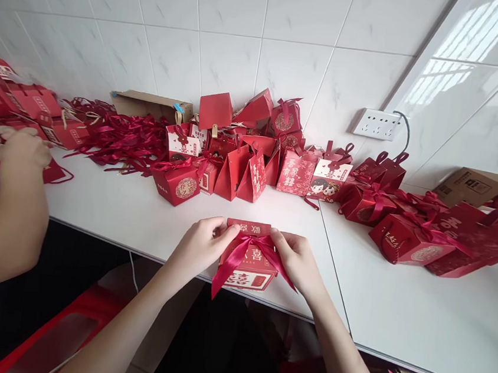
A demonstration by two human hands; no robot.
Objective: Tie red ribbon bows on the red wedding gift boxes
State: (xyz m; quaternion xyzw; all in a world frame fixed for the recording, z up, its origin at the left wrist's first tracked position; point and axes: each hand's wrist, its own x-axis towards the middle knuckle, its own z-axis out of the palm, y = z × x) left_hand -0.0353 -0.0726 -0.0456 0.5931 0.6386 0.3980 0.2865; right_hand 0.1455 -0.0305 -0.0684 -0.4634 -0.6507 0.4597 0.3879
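Note:
A red gift box (250, 264) with white and gold characters stands at the table's front edge, right before me. Across its upper part runs a dark pink ribbon bow (249, 243), its tails hanging down both sides. My left hand (210, 236) pinches the upper left corner of the box, thumb on the front near the bow. On the opposite corner my right hand (289, 250) grips in the same way, its thumb beside the ribbon. The fingers behind the box are partly hidden.
Finished-looking red gift boxes (250, 172) crowd the table along the tiled wall. Left of them lies a heap of ribbons (125, 138) near a cardboard box (151, 105). More red boxes (416, 242) stand right. A co-worker's hands (24, 148) work at far left. A power strip (375, 124) is on the wall.

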